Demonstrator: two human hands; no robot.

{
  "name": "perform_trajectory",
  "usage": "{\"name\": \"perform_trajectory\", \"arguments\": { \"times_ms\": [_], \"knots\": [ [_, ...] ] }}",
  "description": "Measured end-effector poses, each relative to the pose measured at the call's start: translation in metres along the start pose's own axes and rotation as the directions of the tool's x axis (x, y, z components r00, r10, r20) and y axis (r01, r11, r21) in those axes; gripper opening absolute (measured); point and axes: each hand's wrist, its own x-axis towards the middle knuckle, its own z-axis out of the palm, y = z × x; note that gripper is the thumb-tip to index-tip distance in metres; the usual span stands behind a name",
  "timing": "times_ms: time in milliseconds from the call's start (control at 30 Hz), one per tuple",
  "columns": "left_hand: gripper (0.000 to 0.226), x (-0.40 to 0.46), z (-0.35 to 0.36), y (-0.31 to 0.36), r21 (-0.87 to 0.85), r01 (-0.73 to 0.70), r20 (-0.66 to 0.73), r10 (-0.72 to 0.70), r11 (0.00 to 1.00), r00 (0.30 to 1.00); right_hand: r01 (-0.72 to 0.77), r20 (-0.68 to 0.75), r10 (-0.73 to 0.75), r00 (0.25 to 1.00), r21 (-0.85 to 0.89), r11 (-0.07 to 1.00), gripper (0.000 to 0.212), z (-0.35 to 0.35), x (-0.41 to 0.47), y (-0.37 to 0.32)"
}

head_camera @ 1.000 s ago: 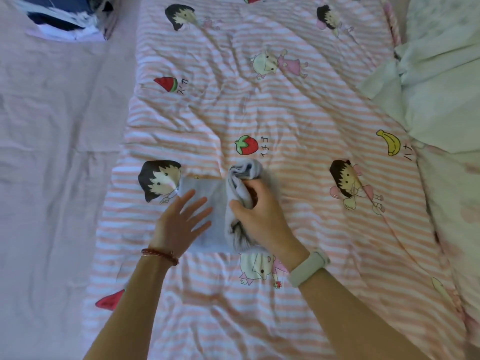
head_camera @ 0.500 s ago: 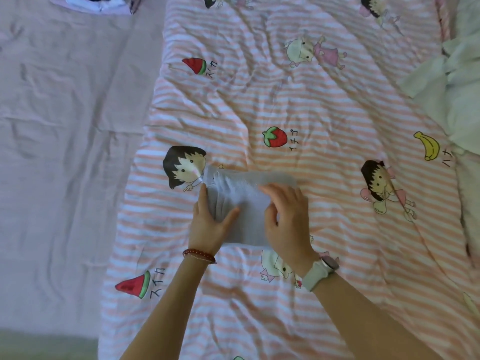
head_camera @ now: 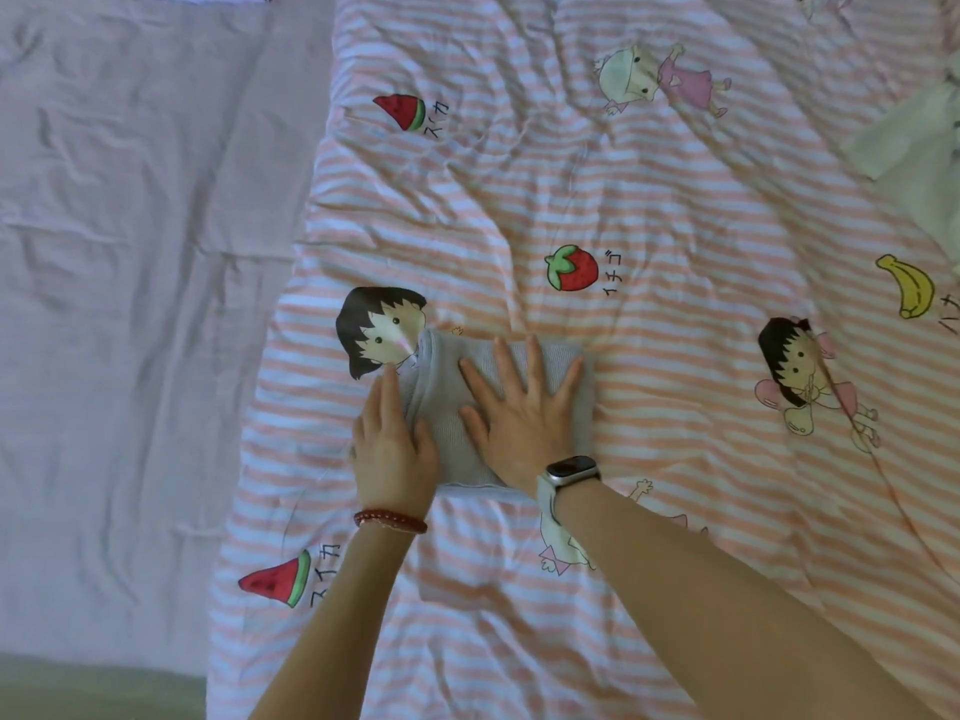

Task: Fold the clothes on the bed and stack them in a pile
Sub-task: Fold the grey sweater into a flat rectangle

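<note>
Right hand (head_camera: 524,407) flat on top of the folded grey garment (head_camera: 457,407), fingers straight and fanned wide, palm pressing the cloth down; pale-strapped smartwatch (head_camera: 569,472) on that wrist. Left hand (head_camera: 392,449) laid along the garment's left edge, fingers straight and close together, pointing away from the body, thumb resting on the cloth; red bead bracelet (head_camera: 389,519) at that wrist. Garment folded to a compact rectangle, lying flat near the middle of the pink-and-white striped quilt (head_camera: 675,210), its upper left corner just over the lower edge of a printed cartoon face. Strawberry print beyond the garment, a watermelon slice print nearer the body to the left, a banana print far right. Plain lilac sheet (head_camera: 130,304) left of the quilt, creased. Pale crumpled fabric (head_camera: 914,142) at the upper right edge, well apart from the hands.
</note>
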Motion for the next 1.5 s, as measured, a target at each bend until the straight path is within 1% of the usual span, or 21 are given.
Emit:
{"name": "perform_trajectory", "arguments": {
  "times_ms": [67, 133, 200, 300, 367, 467, 533, 567, 633, 700, 767, 833, 900, 967, 1033, 1100, 1133, 1167, 1267, 1400, 1500],
  "knots": [
    [0.053, 0.0, 0.006, 0.011, 0.205, -0.223, -0.03, 0.234, 0.953, 0.972, 0.001, 0.015, -0.001, 1.0, -0.026, 1.0, 0.053, 0.002, 0.0, -0.002],
    [0.051, 0.008, 0.014, 0.015, 0.335, -0.375, 0.077, 0.372, 0.864, 0.925, 0.035, -0.002, -0.035, 0.999, -0.021, 0.999, 0.051, 0.001, -0.001, 0.005],
    [0.052, 0.018, 0.022, 0.008, 0.397, -0.331, 0.2, 0.272, 0.856, 0.941, 0.064, -0.069, -0.06, 0.996, 0.061, 0.996, 0.047, 0.001, -0.008, 0.021],
    [0.056, 0.03, 0.039, -0.021, 0.43, -0.173, 0.249, 0.068, 0.886, 0.966, 0.061, -0.119, -0.043, 0.992, 0.152, 0.986, 0.046, 0.006, -0.028, 0.046],
    [0.058, 0.033, 0.045, -0.03, 0.414, -0.156, 0.27, 0.042, 0.897, 0.962, 0.036, -0.104, -0.013, 0.994, 0.224, 0.974, 0.047, 0.009, -0.034, 0.049],
    [0.057, 0.042, 0.043, -0.03, 0.325, -0.159, 0.242, 0.081, 0.932, 0.967, -0.02, -0.127, 0.082, 0.988, 0.425, 0.905, 0.045, 0.008, -0.027, 0.041],
    [0.06, 0.041, 0.036, -0.03, 0.14, -0.108, 0.18, 0.082, 0.984, 0.98, -0.056, -0.146, 0.175, 0.974, 0.593, 0.803, 0.051, 0.005, -0.027, 0.039],
    [0.067, 0.039, 0.033, -0.03, 0.015, -0.047, 0.155, 0.044, 0.999, 0.987, -0.088, -0.144, 0.249, 0.958, 0.676, 0.731, 0.057, 0.003, -0.029, 0.039],
    [0.081, 0.032, 0.028, -0.028, -0.207, 0.125, 0.166, -0.091, 0.97, 0.982, -0.198, -0.038, 0.411, 0.911, 0.832, 0.517, 0.069, -0.002, -0.038, 0.041],
    [0.082, 0.027, 0.028, -0.024, -0.247, 0.204, 0.211, -0.153, 0.947, 0.966, -0.315, 0.153, 0.467, 0.871, 0.903, 0.291, 0.079, -0.005, -0.044, 0.045],
    [0.073, 0.028, 0.032, -0.022, -0.126, 0.172, 0.24, -0.138, 0.977, 0.961, -0.355, 0.235, 0.432, 0.87, 0.908, 0.221, 0.082, -0.01, -0.046, 0.05],
    [0.073, 0.032, 0.03, -0.017, -0.09, 0.194, 0.282, -0.161, 0.977, 0.946, -0.362, 0.265, 0.382, 0.886, 0.908, 0.21, 0.083, -0.015, -0.042, 0.057],
    [0.077, 0.032, 0.022, -0.013, -0.231, 0.257, 0.349, -0.167, 0.939, 0.922, -0.379, 0.301, 0.32, 0.898, 0.899, 0.218, 0.084, -0.019, -0.038, 0.062],
    [0.069, 0.026, 0.013, -0.011, -0.385, 0.281, 0.366, -0.134, 0.879, 0.921, -0.37, 0.304, 0.279, 0.911, 0.9, 0.23, 0.083, -0.021, -0.037, 0.063],
    [0.057, 0.011, 0.006, -0.012, -0.442, 0.25, 0.32, -0.109, 0.862, 0.941, -0.327, 0.265, 0.283, 0.922, 0.923, 0.203, 0.079, -0.026, -0.043, 0.061],
    [0.053, -0.012, -0.001, -0.01, -0.473, 0.193, 0.227, -0.093, 0.86, 0.97, -0.255, 0.191, 0.293, 0.937, 0.946, 0.199, 0.076, -0.032, -0.054, 0.056],
    [0.044, -0.025, -0.005, -0.008, -0.515, 0.168, 0.181, -0.085, 0.841, 0.98, -0.224, 0.163, 0.287, 0.944, 0.955, 0.196, 0.075, -0.036, -0.061, 0.052],
    [0.035, -0.038, -0.009, -0.008, -0.566, 0.148, 0.138, -0.083, 0.811, 0.987, -0.2, 0.143, 0.276, 0.951, 0.961, 0.192, 0.074, -0.04, -0.069, 0.047],
    [0.027, -0.081, -0.031, -0.017, -0.695, 0.156, 0.074, -0.145, 0.702, 0.987, -0.159, 0.117, 0.229, 0.966, 0.971, 0.176, 0.068, -0.052, -0.095, 0.03],
    [0.02, -0.135, -0.079, -0.054, -0.746, 0.215, 0.066, -0.25, 0.63, 0.966, -0.233, 0.214, 0.107, 0.971, 0.95, 0.208, 0.055, -0.057, -0.126, -0.005],
    [0.018, -0.172, -0.12, -0.094, -0.754, 0.297, 0.1, -0.344, 0.586, 0.933, -0.324, 0.346, -0.057, 0.937, 0.917, 0.231, 0.064, -0.056, -0.151, -0.055]
  ]
}}
